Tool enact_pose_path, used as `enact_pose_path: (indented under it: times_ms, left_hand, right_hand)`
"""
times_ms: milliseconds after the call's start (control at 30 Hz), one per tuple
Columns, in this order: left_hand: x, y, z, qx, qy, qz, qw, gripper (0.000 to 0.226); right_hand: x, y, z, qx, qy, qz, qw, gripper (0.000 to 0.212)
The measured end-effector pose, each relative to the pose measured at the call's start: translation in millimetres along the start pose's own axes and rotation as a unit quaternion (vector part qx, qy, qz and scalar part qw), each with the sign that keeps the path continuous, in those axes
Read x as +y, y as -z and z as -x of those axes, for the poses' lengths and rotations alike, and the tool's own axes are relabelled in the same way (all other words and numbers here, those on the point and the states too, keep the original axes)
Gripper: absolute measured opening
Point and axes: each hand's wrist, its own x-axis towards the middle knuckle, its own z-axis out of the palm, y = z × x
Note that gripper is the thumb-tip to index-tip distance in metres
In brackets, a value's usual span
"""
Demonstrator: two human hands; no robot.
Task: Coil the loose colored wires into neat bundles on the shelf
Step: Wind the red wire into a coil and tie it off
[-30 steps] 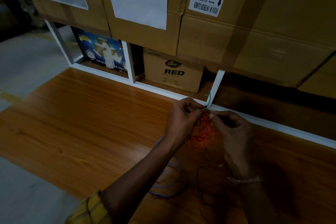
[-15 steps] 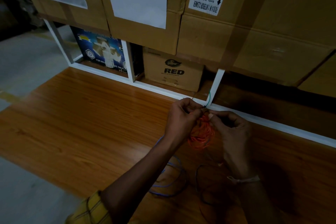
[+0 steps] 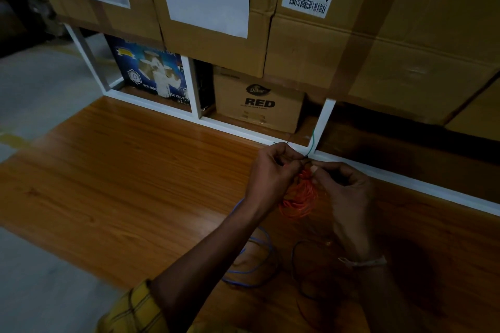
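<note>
An orange wire bundle (image 3: 299, 199) hangs between my two hands above the wooden shelf board (image 3: 130, 186). My left hand (image 3: 273, 170) pinches its top from the left. My right hand (image 3: 349, 189) grips the same spot from the right, thumb against the coil. A thin green wire (image 3: 312, 142) sticks up from where the fingers meet. A loose blue wire (image 3: 254, 259) loops on the board under my left forearm. A dark wire (image 3: 297, 265) lies beside it, below my right wrist.
A white shelf frame (image 3: 323, 121) runs along the back of the board. Behind it stand a brown "RED" carton (image 3: 259, 105) and a blue printed box (image 3: 151, 73). Large taped cartons (image 3: 378, 48) are stacked above. Grey floor (image 3: 35, 89) lies to the left.
Both hands stay at the top of the orange bundle, with only small finger shifts. The view has moved very slightly.
</note>
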Motion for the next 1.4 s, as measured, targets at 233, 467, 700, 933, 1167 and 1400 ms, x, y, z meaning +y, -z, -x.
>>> enact_pose_path:
  times_ms: [233,467,700,933,1167,1400]
  left_hand:
    - [-3,3,0,-0.001,-0.011,-0.004,1.000,0.001]
    - [-2,2,1,-0.003,-0.029,-0.057,0.998,0.012]
    - [-5,-2,3,-0.015,-0.018,-0.030,0.999,0.020]
    - [-3,3,3,-0.040,-0.008,0.008,0.999,0.012]
    - [-9,15,3,-0.053,-0.004,-0.010,0.999,0.003]
    - [-7,25,8,-0.081,0.011,0.004,0.997,0.004]
  right_hand:
    - [5,2,-1,-0.021,-0.013,0.007,1.000,0.012]
    - [6,1,0,-0.015,-0.012,-0.004,1.000,0.011]
    - [8,2,-1,-0.003,-0.025,-0.032,0.999,0.015]
    - [7,1,-2,0.005,-0.030,-0.041,0.999,0.015]
    - [7,7,-5,-0.039,-0.049,-0.019,0.998,0.009]
    - [-1,14,-35,-0.134,-0.018,0.113,0.984,0.011]
